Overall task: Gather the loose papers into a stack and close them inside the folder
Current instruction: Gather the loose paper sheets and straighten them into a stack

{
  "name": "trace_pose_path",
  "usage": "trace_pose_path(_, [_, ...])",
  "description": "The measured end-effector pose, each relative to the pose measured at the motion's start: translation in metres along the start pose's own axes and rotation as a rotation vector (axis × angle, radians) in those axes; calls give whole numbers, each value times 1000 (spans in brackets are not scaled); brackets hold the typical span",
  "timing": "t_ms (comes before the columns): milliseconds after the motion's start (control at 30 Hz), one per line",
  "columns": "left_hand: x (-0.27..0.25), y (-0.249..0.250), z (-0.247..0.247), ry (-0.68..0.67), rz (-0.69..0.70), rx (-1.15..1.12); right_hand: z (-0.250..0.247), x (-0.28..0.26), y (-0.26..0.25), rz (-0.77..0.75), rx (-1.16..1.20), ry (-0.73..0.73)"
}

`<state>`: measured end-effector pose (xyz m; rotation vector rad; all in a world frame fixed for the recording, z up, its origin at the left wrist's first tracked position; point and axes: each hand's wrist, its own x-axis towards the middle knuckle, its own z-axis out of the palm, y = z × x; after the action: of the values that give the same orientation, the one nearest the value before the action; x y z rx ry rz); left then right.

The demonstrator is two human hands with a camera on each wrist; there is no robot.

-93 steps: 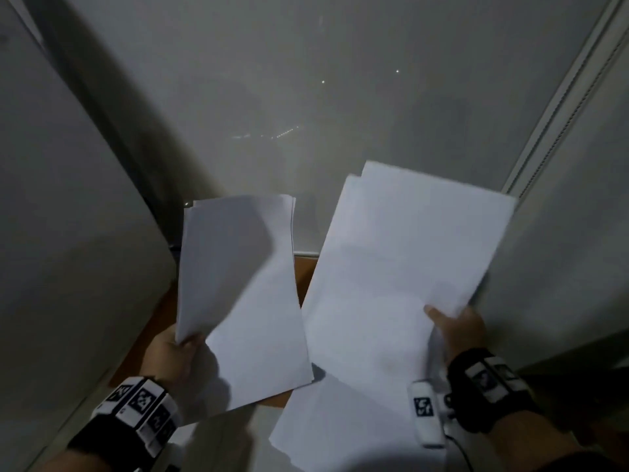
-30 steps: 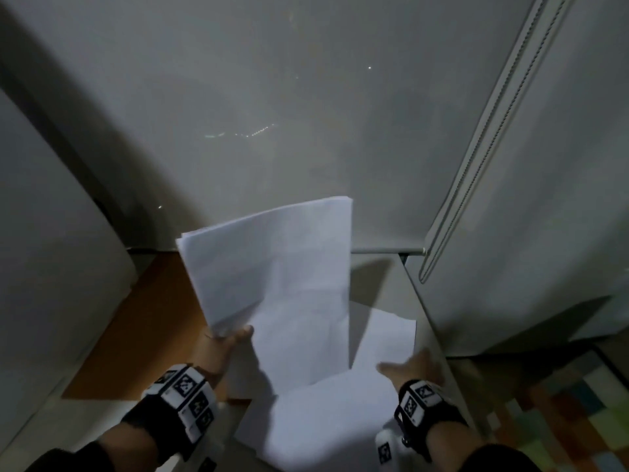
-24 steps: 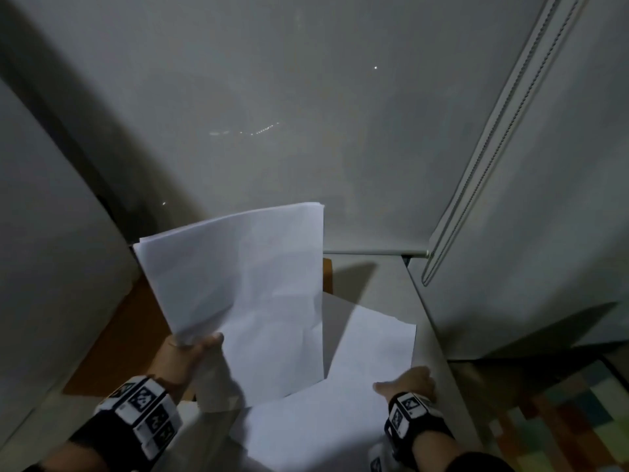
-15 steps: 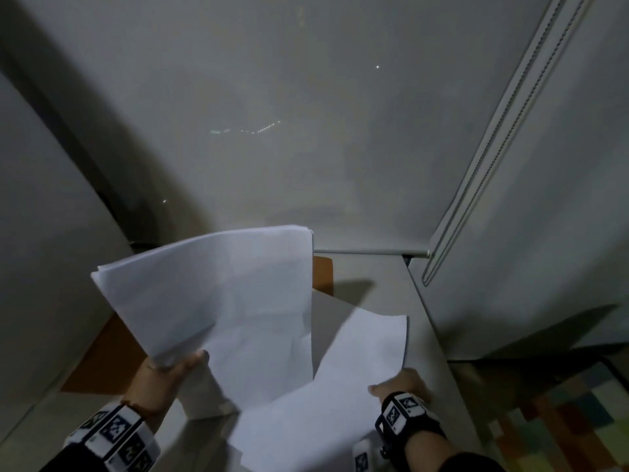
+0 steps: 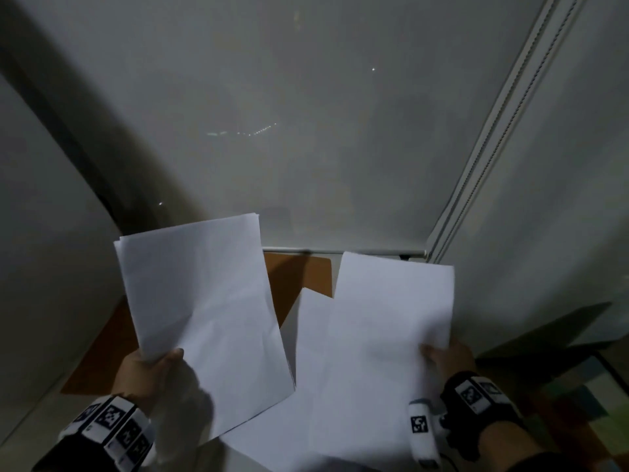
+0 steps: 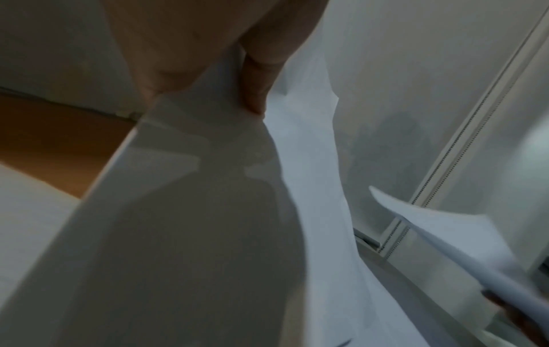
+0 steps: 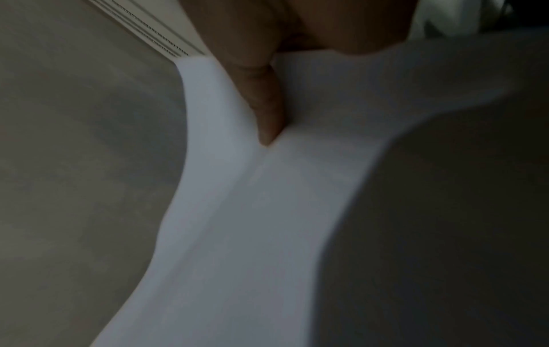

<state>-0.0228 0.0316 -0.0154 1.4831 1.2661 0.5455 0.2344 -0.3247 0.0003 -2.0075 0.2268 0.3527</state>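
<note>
A: What is each hand doing?
B: The left hand (image 5: 146, 369) pinches a sheaf of papers (image 5: 204, 308) by its lower corner; the right hand (image 5: 449, 361) pinches another sheet (image 5: 384, 328) by its right edge.
A: And the folder?
B: The orange folder (image 5: 303, 277) lies open on the surface, beneath and between both.

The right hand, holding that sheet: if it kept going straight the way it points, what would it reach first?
Probably the pale wall behind the desk. The right hand points up and away holding its paper; nothing else shows ahead, though depth is unclear.
</note>
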Motion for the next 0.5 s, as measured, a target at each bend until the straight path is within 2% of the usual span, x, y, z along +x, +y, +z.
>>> trace_pose_path(167, [4, 3, -10, 61, -24, 45, 52, -9, 39, 90, -46, -84])
trace_pose_path(300, [5, 10, -24, 115, -14, 96, 92, -21, 53, 156, 22, -76])
trace_pose_path(367, [10, 10, -33, 128, -4, 108, 94, -25, 48, 118, 67, -54])
trace_pose_path(500, [12, 12, -39, 115, 42, 162, 80, -33, 21, -50, 207, -58])
